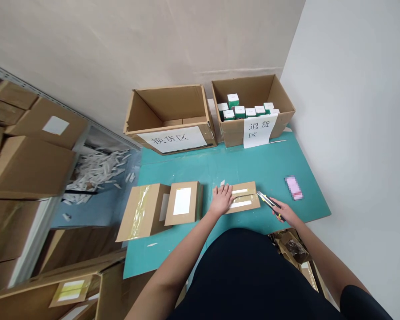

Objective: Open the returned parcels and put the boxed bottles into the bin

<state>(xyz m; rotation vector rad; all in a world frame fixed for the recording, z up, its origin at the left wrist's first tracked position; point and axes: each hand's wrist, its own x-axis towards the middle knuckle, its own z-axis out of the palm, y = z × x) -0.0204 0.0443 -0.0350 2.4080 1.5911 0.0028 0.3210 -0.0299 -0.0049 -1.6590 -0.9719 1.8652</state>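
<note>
My left hand (pixel 222 199) lies flat, fingers spread, on the left end of a small cardboard parcel (pixel 244 198) with white labels, on the teal table (pixel 220 169). My right hand (pixel 285 211) grips a yellow-and-black utility knife (pixel 268 202), its tip touching the parcel's right edge. Two more taped cardboard boxes sit to the left, a small one with a white label (pixel 183 202) and a larger one (pixel 142 211).
At the table's back stand an open, nearly empty carton (pixel 168 115) and a carton (pixel 253 106) holding several green-and-white boxes, both with paper signs. A pink object (pixel 294 187) lies at the right. Stacked cartons fill the left; a wall runs close on the right.
</note>
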